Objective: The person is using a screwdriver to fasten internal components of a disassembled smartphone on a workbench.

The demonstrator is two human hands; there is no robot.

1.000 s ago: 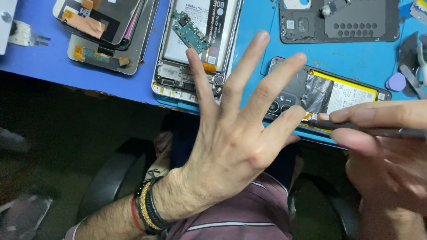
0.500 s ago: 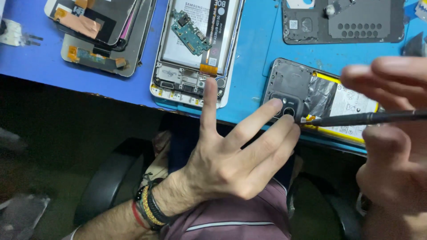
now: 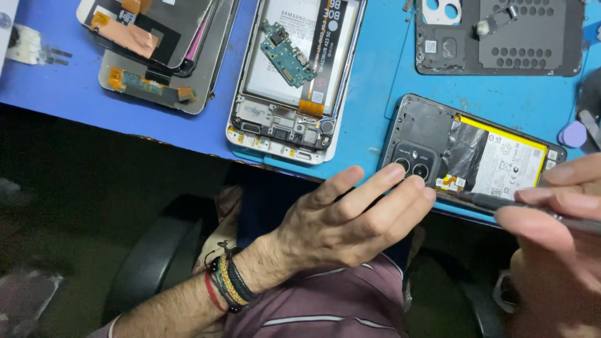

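Left hand (image 3: 341, 222) sits low in the middle of the view, palm down, fingers together and stretched out to the right, fingertips (image 3: 410, 181) just reaching the near edge of the worktop. The thumb is tucked underneath. The wrist is bent, with braided bands round it, and the bare forearm runs down to the lower left. Right hand (image 3: 557, 250) comes in at the lower right, blurred and close to the camera, fingers curled and pinched shut around a thin tool (image 3: 501, 201).
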